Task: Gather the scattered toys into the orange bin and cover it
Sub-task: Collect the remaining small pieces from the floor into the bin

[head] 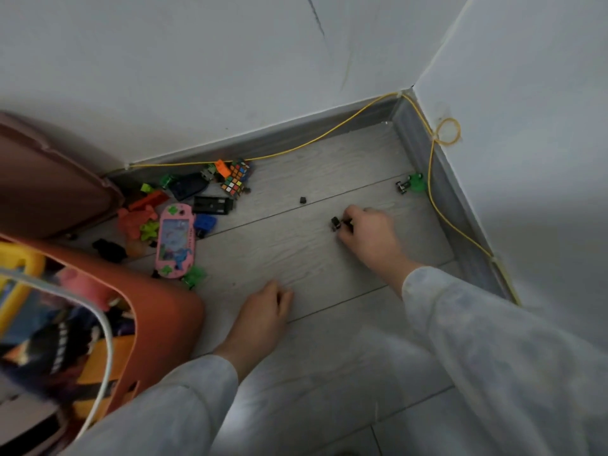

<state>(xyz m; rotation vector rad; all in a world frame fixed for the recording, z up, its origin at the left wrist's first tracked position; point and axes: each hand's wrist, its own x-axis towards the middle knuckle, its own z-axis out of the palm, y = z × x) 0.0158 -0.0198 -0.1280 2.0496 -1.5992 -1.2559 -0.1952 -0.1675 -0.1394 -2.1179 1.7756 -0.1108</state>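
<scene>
Nearest the camera, the orange bin (171, 311) stands open at the person's left side, already part filled with toys. That position probably lets each find be dropped in without shifting the body. The left hand (263, 311) rests on the floor (329, 373) just beside the bin, apparently as a prop for the forward lean. Its fingers are curled under, and whether they enclose anything cannot be told. Further out, the right hand (365, 232) reaches along the boards and pinches a small dark toy (335, 223) between thumb and fingertips, a narrow grip suited to so small a piece. A black bit (303, 200) lies apart just beyond it. To the left the pink handheld game (176, 241) lies among blocks, and behind it the puzzle cube (235, 177) sits against the skirting. The green car (411, 183) lies alone near the far corner, by the yellow cable (296, 148). A brown panel (49, 179) leaning at the wall is likely the lid, kept aside until the toys are in.
</scene>
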